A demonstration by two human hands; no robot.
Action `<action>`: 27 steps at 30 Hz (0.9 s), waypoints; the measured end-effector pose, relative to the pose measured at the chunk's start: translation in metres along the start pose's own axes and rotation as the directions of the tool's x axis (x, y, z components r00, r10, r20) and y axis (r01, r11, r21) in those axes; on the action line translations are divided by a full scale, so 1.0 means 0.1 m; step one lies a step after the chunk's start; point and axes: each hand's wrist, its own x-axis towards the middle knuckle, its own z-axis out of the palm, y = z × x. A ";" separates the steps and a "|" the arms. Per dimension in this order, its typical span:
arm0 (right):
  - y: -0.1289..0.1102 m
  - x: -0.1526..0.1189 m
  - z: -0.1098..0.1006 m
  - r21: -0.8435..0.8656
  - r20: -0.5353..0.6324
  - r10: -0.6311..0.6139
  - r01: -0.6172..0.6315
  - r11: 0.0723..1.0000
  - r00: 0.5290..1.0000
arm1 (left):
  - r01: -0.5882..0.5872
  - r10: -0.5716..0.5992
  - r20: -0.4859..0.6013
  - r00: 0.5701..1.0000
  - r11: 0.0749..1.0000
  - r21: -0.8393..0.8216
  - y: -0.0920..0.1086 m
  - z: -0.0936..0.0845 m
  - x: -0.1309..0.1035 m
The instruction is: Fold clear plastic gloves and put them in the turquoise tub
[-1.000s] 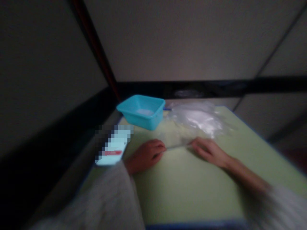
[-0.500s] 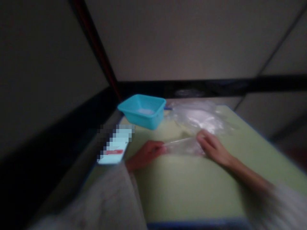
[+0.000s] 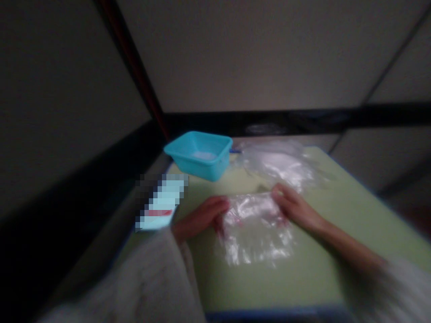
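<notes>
A clear plastic bag (image 3: 257, 231) is stretched between my two hands above the table's near half, its lower part hanging toward me. My left hand (image 3: 212, 213) pinches its left upper corner, fingers partly behind the film. At the opposite corner, my right hand (image 3: 291, 204) is closed on the plastic with the thumb on top. Pinkish patches show through the film near both hands. Just beyond my right hand lies a pile of clear plastic bags (image 3: 281, 161), shiny and crumpled.
On the pale green table (image 3: 269, 287), a turquoise plastic basket (image 3: 205, 168) stands at the back left with something whitish inside. A phone-like lit screen (image 3: 161, 206), partly pixelated, lies at the left edge. A blue stick-like thing (image 3: 235, 151) lies beside the basket. Walls rise behind.
The bag was a narrow, folded-looking strip between my hands; now it is spread wide and hangs down toward me. Both hands have stayed in nearly the same place.
</notes>
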 end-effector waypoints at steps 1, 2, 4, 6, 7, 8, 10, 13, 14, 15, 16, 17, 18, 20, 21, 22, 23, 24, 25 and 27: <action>0.01 0.02 0.01 -0.020 0.009 0.002 -0.001 1.000 1.000 | 0.001 0.001 -0.036 0.999 0.999 0.040 -0.01 -0.01 0.01; 0.03 0.03 0.01 -0.036 0.018 0.000 0.001 0.999 1.000 | -0.005 0.011 -0.079 0.997 0.997 0.079 -0.02 -0.01 0.02; 0.05 0.06 0.02 -0.051 0.029 0.000 0.001 0.999 1.000 | -0.018 0.038 -0.145 0.989 0.991 0.134 -0.01 -0.01 0.04; 0.08 0.08 0.02 -0.053 0.034 0.013 -0.011 0.999 0.999 | -0.027 0.055 -0.171 0.984 0.987 0.161 0.03 -0.02 0.05; 0.09 0.08 0.02 -0.051 0.037 0.019 -0.017 0.999 0.999 | -0.028 0.057 -0.168 0.984 0.985 0.171 0.04 -0.02 0.06; 0.11 0.08 0.02 -0.049 0.039 0.023 -0.021 0.999 0.999 | -0.026 0.056 -0.166 0.984 0.984 0.177 0.06 -0.01 0.06; 0.13 0.09 0.01 -0.044 0.041 0.023 -0.021 0.999 0.999 | -0.025 0.060 -0.186 0.981 0.983 0.183 0.09 -0.01 0.07; 0.13 0.11 0.01 -0.041 0.040 0.028 -0.026 0.999 0.999 | -0.039 0.084 -0.265 0.960 0.985 0.170 0.11 0.00 0.09; 0.12 0.11 0.01 -0.044 0.038 0.033 -0.031 0.999 0.999 | -0.049 0.096 -0.290 0.952 0.985 0.165 0.11 0.00 0.10; 0.11 0.11 0.01 -0.050 0.038 0.037 -0.035 0.998 0.999 | -0.057 0.106 -0.307 0.946 0.985 0.164 0.10 0.01 0.10; 0.10 0.12 0.00 -0.057 0.040 0.041 -0.038 0.998 0.998 | -0.063 0.114 -0.319 0.941 0.984 0.166 0.10 0.01 0.11; 0.09 0.12 0.00 -0.064 0.042 0.042 -0.039 0.997 0.998 | -0.069 0.121 -0.329 0.937 0.984 0.167 0.09 0.01 0.11; 0.08 0.12 0.00 -0.073 0.044 0.043 -0.039 0.997 0.998 | -0.072 0.127 -0.336 0.933 0.983 0.170 0.09 0.01 0.12; 0.05 0.12 -0.01 -0.088 0.046 0.044 -0.040 0.995 0.998 | -0.076 0.134 -0.343 0.930 0.982 0.176 0.09 0.00 0.12; 0.05 0.11 -0.02 -0.095 0.045 0.044 -0.040 0.995 0.998 | -0.077 0.136 -0.346 0.928 0.981 0.179 0.09 0.00 0.11; 0.04 0.11 -0.02 -0.102 0.043 0.045 -0.040 0.994 0.998 | -0.078 0.139 -0.347 0.927 0.980 0.183 0.08 0.00 0.12; 0.04 0.11 -0.02 -0.108 0.041 0.045 -0.041 0.993 0.998 | -0.079 0.141 -0.349 0.927 0.979 0.187 0.08 0.00 0.12; 0.03 0.11 -0.02 -0.113 0.041 0.045 -0.041 0.993 0.998 | -0.079 0.143 -0.349 0.926 0.978 0.191 0.08 0.00 0.12; 0.03 0.11 -0.02 -0.118 0.042 0.045 -0.040 0.992 0.998 | -0.079 0.145 -0.349 0.926 0.978 0.195 0.08 0.00 0.12; 0.03 0.11 -0.02 -0.127 0.046 0.043 -0.037 0.991 0.998 | -0.075 0.144 -0.348 0.926 0.976 0.203 0.07 0.00 0.13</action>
